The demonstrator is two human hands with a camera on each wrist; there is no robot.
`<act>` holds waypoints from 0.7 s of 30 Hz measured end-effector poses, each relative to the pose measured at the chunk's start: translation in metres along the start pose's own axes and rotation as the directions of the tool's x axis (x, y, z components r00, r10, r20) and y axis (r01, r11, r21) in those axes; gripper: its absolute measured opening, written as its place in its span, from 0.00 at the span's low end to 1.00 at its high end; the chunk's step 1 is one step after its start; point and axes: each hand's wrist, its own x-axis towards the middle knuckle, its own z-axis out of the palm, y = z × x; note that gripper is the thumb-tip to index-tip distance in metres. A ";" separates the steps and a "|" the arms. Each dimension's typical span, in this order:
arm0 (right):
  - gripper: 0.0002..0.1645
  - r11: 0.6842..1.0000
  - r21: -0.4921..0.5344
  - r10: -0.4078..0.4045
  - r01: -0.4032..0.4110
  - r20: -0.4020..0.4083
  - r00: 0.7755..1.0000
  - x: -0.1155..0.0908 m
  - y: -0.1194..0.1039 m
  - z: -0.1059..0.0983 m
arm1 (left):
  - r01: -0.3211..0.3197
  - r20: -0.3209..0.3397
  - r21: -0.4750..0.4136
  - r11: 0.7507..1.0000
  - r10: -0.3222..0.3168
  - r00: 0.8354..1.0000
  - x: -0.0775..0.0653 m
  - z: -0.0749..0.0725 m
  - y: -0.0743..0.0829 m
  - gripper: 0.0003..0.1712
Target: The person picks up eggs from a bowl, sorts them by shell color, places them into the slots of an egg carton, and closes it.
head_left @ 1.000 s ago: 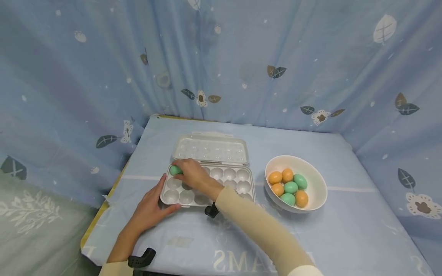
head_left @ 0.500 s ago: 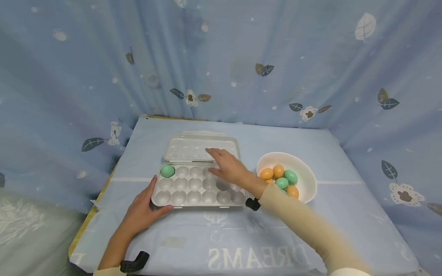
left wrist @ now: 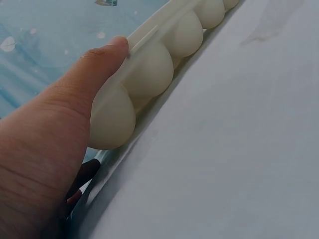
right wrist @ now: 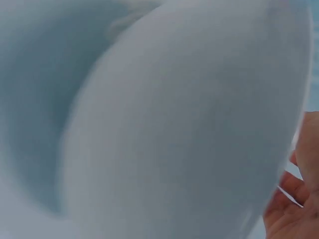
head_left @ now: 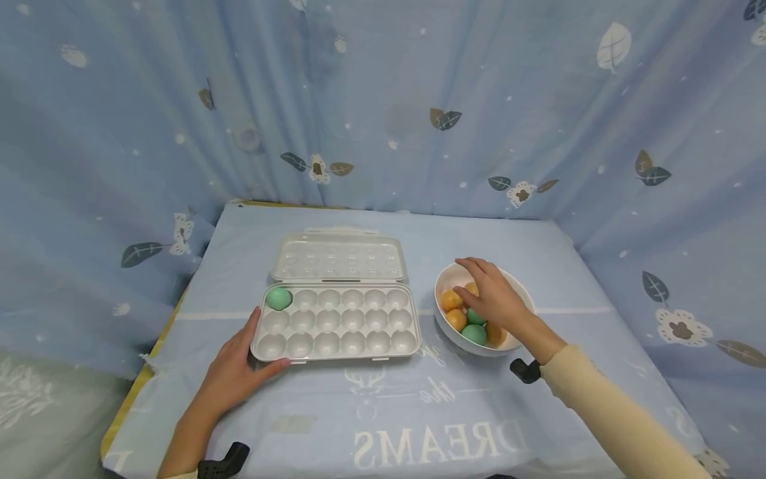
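Hiding some eggs (head_left: 474,334): right hand (head_left: 493,297), fingers spread; left hand (head_left: 232,374), fingers straight along carton (head_left: 340,320).

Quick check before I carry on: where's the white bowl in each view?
Head: the white bowl is right of centre, with the right hand over it.
Left wrist: not in it.
Right wrist: its pale outer wall fills the middle, blurred.
Landmark shared by head and right wrist: the right hand, at the latter's right edge.

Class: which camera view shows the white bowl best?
The head view: it shows the white bowl with eggs inside. The right wrist view shows mainly its outside, close up; the left wrist view shows none of it.
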 end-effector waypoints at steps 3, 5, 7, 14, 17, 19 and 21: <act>0.39 0.996 -0.014 0.092 -0.091 0.027 0.995 -0.013 0.018 -0.004 | 0.002 -0.001 0.003 1.000 -0.002 1.000 0.000 -0.001 0.001 0.70; 0.39 0.990 -0.023 0.139 -0.138 0.038 0.990 -0.021 0.027 -0.006 | -0.002 -0.002 0.001 1.000 0.002 1.000 0.000 0.000 0.002 0.70; 0.38 0.984 -0.049 0.176 -0.173 0.045 0.983 -0.025 0.035 -0.006 | -0.008 -0.005 -0.003 1.000 0.008 1.000 0.000 -0.001 0.001 0.70; 0.32 0.965 -0.159 0.221 -0.209 0.062 0.973 -0.025 0.042 0.002 | -0.016 -0.017 -0.009 1.000 0.016 1.000 -0.003 -0.003 -0.001 0.70; 0.31 0.961 -0.182 0.224 -0.206 0.082 0.971 -0.022 0.040 0.006 | -0.015 -0.018 -0.013 1.000 0.015 1.000 -0.002 -0.002 -0.001 0.70; 0.30 0.959 -0.200 0.222 -0.200 0.096 0.970 -0.020 0.040 0.007 | -0.014 -0.014 -0.015 1.000 0.014 1.000 -0.002 -0.001 0.000 0.70; 0.30 0.957 -0.214 0.219 -0.193 0.104 0.970 -0.019 0.041 0.008 | -0.007 -0.005 -0.016 1.000 0.007 1.000 -0.001 0.000 0.001 0.70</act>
